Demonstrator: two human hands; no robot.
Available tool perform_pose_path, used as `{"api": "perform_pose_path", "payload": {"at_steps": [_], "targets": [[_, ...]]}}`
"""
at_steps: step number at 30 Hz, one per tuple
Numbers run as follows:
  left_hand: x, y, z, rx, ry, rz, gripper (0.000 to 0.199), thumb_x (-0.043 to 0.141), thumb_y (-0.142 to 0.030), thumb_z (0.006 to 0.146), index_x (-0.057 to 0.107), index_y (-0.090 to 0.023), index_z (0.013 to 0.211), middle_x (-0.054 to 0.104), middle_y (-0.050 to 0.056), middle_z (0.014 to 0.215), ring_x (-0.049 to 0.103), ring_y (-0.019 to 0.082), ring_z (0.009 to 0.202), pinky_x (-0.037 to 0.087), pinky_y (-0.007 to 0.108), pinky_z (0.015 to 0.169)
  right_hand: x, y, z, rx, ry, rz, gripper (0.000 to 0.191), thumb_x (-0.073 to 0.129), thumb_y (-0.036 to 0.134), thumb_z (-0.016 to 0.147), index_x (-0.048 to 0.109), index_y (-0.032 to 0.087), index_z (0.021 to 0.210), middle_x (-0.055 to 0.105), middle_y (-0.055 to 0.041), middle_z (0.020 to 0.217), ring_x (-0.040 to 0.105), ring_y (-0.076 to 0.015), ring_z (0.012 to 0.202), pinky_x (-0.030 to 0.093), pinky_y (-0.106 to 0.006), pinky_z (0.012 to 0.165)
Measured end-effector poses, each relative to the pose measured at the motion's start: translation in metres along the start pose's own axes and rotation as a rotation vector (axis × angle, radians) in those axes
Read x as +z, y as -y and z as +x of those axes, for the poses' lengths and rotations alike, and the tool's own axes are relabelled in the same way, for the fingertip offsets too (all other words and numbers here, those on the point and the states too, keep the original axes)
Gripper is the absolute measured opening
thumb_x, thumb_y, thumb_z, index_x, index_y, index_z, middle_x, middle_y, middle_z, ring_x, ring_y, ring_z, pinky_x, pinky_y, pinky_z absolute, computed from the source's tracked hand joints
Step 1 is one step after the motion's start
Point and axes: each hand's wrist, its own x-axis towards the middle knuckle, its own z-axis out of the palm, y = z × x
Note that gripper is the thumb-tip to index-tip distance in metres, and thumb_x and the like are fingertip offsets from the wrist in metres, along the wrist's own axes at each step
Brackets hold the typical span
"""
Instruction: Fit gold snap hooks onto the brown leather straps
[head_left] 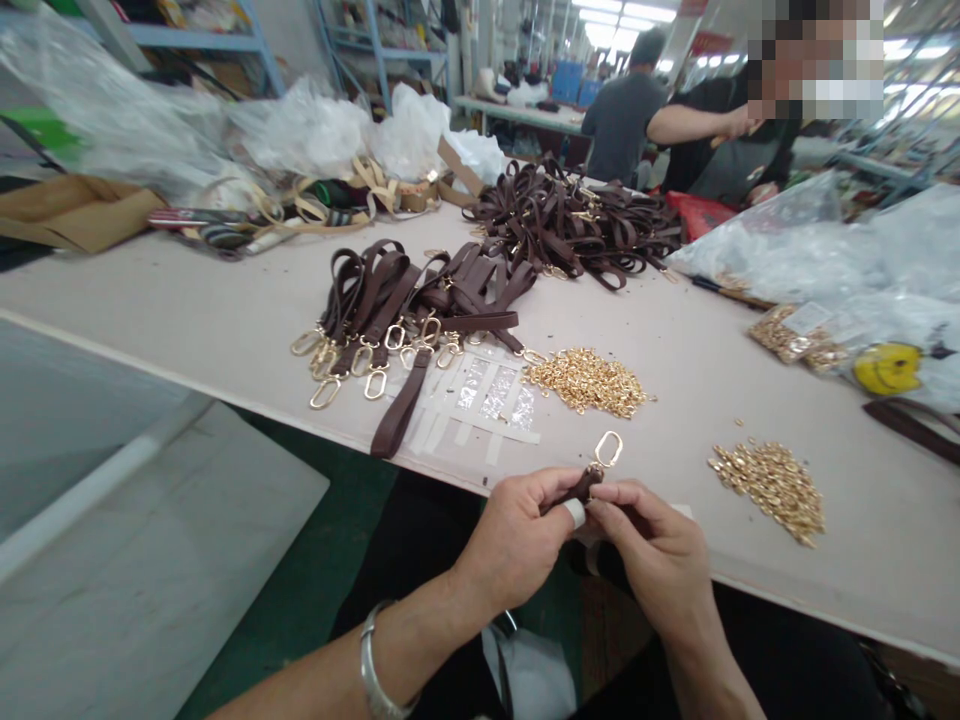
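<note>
Near the table's front edge, my left hand is closed on a dark brown strap, with white tape around one finger. My right hand pinches the same strap from the other side; any small part between its fingertips is hidden. A gold oval clasp sticks up from the strap's end, above both hands. Finished-looking brown straps with gold clasps lie to the left. One single strap reaches the table edge. A pile of small gold pieces lies beyond my hands.
Another gold pile sits at the right. A large heap of brown straps lies farther back. Clear plastic bags cover the right side, more bags the back left. Two people are across the table.
</note>
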Motion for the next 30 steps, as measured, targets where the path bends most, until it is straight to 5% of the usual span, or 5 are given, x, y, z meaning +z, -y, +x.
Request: {"api": "perform_pose_path", "payload": {"at_steps": [4, 11, 21, 30], "targets": [[0.002, 0.001, 0.001, -0.012, -0.008, -0.017, 0.041, 0.055, -0.005, 0.083, 0.074, -0.020, 0.116, 0.078, 0.002, 0.100, 0.068, 0.015, 0.085, 0.052, 0.022, 0.079, -0.001, -0.002, -0.003, -0.293, -0.042, -0.240, 0.017, 0.065, 0.020, 0.089, 0.074, 0.030, 0.100, 0.072, -0.0012, 0.098, 0.068, -0.0159, 0.087, 0.055, -0.026, 0.076], [0.001, 0.007, 0.000, 0.071, -0.001, 0.035, 0.044, 0.050, -0.006, 0.085, 0.072, -0.021, 0.120, 0.075, 0.003, 0.113, 0.067, 0.022, 0.107, 0.050, 0.033, 0.099, 0.000, -0.004, -0.001, -0.351, -0.030, -0.298, 0.021, 0.061, 0.017, 0.092, 0.072, 0.030, 0.104, 0.070, -0.0016, 0.099, 0.067, -0.0158, 0.091, 0.054, -0.027, 0.079], [-0.003, 0.007, -0.009, 0.227, -0.081, 0.491, 0.045, 0.047, -0.003, 0.087, 0.072, -0.025, 0.118, 0.075, 0.002, 0.098, 0.069, 0.019, 0.096, 0.050, 0.028, 0.094, 0.001, -0.007, -0.006, -0.095, 0.005, -0.016, 0.007, 0.065, 0.028, 0.090, 0.072, 0.026, 0.094, 0.069, -0.0010, 0.097, 0.065, -0.0150, 0.087, 0.054, -0.025, 0.076], [-0.004, 0.009, -0.012, 0.309, -0.056, 0.692, 0.041, 0.046, -0.007, 0.091, 0.068, -0.025, 0.121, 0.075, 0.004, 0.099, 0.070, 0.021, 0.099, 0.051, 0.029, 0.093, 0.005, 0.003, -0.007, 0.181, 0.004, 0.250, 0.018, 0.071, 0.037, 0.085, 0.065, 0.020, 0.086, 0.063, 0.0018, 0.069, 0.055, -0.0109, 0.056, 0.046, -0.022, 0.049]]}}
